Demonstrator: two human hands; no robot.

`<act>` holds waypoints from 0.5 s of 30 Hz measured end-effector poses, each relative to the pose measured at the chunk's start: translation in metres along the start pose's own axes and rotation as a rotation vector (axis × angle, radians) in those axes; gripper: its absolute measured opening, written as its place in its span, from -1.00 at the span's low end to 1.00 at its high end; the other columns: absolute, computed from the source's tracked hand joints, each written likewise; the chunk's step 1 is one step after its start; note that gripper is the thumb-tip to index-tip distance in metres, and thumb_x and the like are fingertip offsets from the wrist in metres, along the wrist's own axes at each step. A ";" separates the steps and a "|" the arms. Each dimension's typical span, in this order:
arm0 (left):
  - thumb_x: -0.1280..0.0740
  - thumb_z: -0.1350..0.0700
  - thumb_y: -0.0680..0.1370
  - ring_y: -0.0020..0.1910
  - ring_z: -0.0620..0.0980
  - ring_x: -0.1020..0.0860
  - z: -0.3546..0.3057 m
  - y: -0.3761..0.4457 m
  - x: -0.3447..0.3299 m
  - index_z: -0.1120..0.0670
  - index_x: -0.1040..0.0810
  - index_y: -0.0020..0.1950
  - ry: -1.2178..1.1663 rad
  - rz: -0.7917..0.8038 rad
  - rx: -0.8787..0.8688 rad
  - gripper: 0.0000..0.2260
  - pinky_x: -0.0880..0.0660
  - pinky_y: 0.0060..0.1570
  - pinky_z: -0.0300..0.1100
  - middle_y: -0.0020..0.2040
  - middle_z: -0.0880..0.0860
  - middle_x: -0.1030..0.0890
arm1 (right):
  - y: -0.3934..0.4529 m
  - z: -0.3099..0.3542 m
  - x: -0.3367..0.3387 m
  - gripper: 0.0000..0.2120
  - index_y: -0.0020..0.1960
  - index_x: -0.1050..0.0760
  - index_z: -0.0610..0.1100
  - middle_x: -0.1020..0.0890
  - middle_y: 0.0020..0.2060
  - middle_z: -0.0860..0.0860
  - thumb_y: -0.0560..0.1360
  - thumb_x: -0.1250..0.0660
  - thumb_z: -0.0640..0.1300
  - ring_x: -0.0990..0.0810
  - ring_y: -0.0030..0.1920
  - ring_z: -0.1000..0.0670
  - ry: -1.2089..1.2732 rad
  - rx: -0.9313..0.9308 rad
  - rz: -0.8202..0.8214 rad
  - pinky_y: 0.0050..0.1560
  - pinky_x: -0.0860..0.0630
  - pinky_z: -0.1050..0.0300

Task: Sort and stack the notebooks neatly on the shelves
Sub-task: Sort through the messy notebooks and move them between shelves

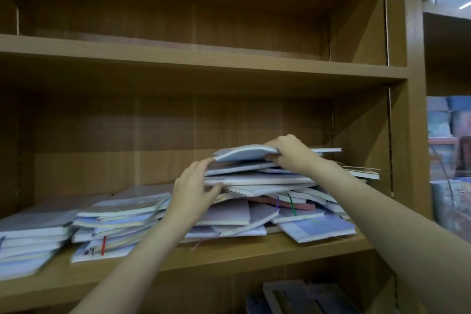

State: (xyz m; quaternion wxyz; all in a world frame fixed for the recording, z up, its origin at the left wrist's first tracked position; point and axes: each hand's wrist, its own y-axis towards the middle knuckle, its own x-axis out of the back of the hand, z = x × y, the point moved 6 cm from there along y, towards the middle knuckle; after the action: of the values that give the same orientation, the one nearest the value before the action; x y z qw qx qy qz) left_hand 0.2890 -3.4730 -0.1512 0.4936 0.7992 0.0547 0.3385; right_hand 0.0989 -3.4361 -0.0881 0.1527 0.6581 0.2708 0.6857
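A wooden bookcase point(397, 33) fills the view, its upper shelf point(204, 58) seen bare across the 12 o'clock band. The middle shelf point(229, 257) carries all the notebooks. A loose, untidy heap point(267, 201) is spread from the centre toward 3 o'clock, covers lying at mixed angles, with purple and green ribbon markers hanging among them. A lower pile point(119, 222) is set at 8 o'clock, a red ribbon showing at its front edge, and a flatter stack point(30, 242) is found just beside it at 9 o'clock, against the frame edge. The top notebook point(244, 153) of the heap is gripped at its right end by the right hand point(293, 153), thumb over the cover and fingers curled beneath, so that the cover is bowed upward. The left hand point(196, 186) is placed against the heap's left side, fingers reaching to the upper notebooks' edges and the thumb tucked under one of them. Dark items point(305, 298) are dimly seen on the shelf below at 5 o'clock; what they are cannot be told. Blurred coloured goods point(448, 135) are visible beyond the bookcase at 3 o'clock.
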 end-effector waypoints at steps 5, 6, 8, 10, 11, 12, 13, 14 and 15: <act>-0.38 0.20 0.49 -0.08 -0.03 -0.56 0.010 -0.015 0.026 0.03 -0.52 -0.05 -0.360 -0.122 0.156 -0.90 -0.48 -0.09 -0.17 -0.14 -0.02 -0.59 | -0.026 0.024 0.021 -0.74 0.11 -0.60 -0.15 -0.67 0.02 -0.07 0.47 -0.32 -0.35 -0.60 0.09 -0.01 0.096 0.247 -0.188 0.11 -0.48 0.11; -0.35 0.22 0.51 -0.21 -0.05 -0.54 0.011 -0.023 0.038 0.08 -0.49 -0.19 -0.452 -0.199 0.224 -0.89 -0.46 -0.21 -0.23 -0.28 0.02 -0.54 | -0.038 0.028 0.021 -0.65 0.19 -0.57 -0.15 -0.63 0.11 -0.03 0.44 -0.32 -0.38 -0.55 0.14 0.07 0.136 0.282 -0.201 0.19 -0.44 0.21; -0.27 0.27 0.55 -0.27 -0.04 -0.53 0.013 -0.048 0.053 0.16 -0.46 -0.32 -0.719 -0.244 0.363 -0.77 -0.47 -0.34 -0.36 -0.34 0.16 -0.51 | -0.063 0.033 0.022 -0.58 0.26 -0.52 -0.11 -0.55 0.17 0.07 0.43 -0.28 -0.32 -0.43 0.23 0.13 0.194 0.342 -0.262 0.26 -0.33 0.31; -0.19 0.30 0.55 -0.19 0.08 -0.61 0.018 -0.077 0.062 0.21 -0.51 -0.35 -1.021 -0.241 0.530 -0.73 -0.58 -0.27 -0.26 -0.29 0.17 -0.61 | -0.080 0.030 0.018 -0.59 0.29 -0.48 0.00 -0.46 0.23 0.14 0.46 -0.29 -0.24 -0.28 0.31 0.09 0.172 0.346 -0.286 0.28 -0.23 0.18; -0.17 0.30 0.53 -0.15 0.13 -0.64 0.025 -0.089 0.066 0.23 -0.51 -0.32 -1.097 -0.239 0.604 -0.75 -0.61 -0.21 -0.14 -0.24 0.17 -0.65 | -0.084 0.027 0.014 -0.55 0.30 -0.43 0.06 -0.39 0.29 0.14 0.47 -0.33 -0.25 -0.18 0.35 0.10 0.142 0.312 -0.253 0.31 -0.18 0.10; -0.16 0.28 0.53 -0.12 0.15 -0.66 0.035 -0.098 0.068 0.24 -0.51 -0.27 -1.081 -0.223 0.667 -0.79 -0.59 -0.13 -0.07 -0.17 0.19 -0.68 | -0.087 0.022 0.009 -0.48 0.33 -0.35 0.13 -0.28 0.36 0.13 0.47 -0.36 -0.26 -0.08 0.38 0.12 0.121 0.238 -0.183 0.35 -0.13 0.01; -0.16 0.25 0.55 -0.10 0.16 -0.66 0.041 -0.103 0.070 0.24 -0.50 -0.19 -1.032 -0.190 0.721 -0.83 -0.56 -0.08 -0.04 -0.11 0.21 -0.67 | -0.090 0.016 0.003 -0.42 0.34 -0.27 0.20 -0.16 0.43 0.13 0.47 -0.37 -0.25 0.01 0.42 0.09 0.114 0.134 -0.075 0.38 -0.07 -0.08; -0.18 0.21 0.58 -0.07 0.16 -0.65 0.048 -0.105 0.070 0.22 -0.48 -0.11 -0.969 -0.158 0.750 -0.86 -0.54 -0.05 -0.04 -0.04 0.23 -0.66 | -0.094 0.013 -0.002 -0.40 0.33 -0.23 0.27 -0.05 0.47 0.11 0.48 -0.36 -0.23 0.07 0.46 0.04 0.130 0.052 0.025 0.39 -0.03 -0.13; -0.20 0.16 0.60 -0.05 0.14 -0.64 0.047 -0.102 0.071 0.19 -0.45 -0.05 -0.909 -0.124 0.753 -0.89 -0.53 -0.04 -0.06 0.01 0.22 -0.64 | -0.097 0.012 -0.004 -0.40 0.30 -0.22 0.31 0.01 0.50 0.09 0.50 -0.32 -0.25 0.08 0.48 -0.01 0.171 0.008 0.076 0.38 -0.05 -0.13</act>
State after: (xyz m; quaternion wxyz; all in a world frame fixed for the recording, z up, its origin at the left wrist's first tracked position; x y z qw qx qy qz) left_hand 0.3968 -3.4271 -0.2139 0.1687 0.9795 0.0008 -0.1100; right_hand 0.0968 -3.3577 -0.1470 0.1005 0.6077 0.2604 0.7435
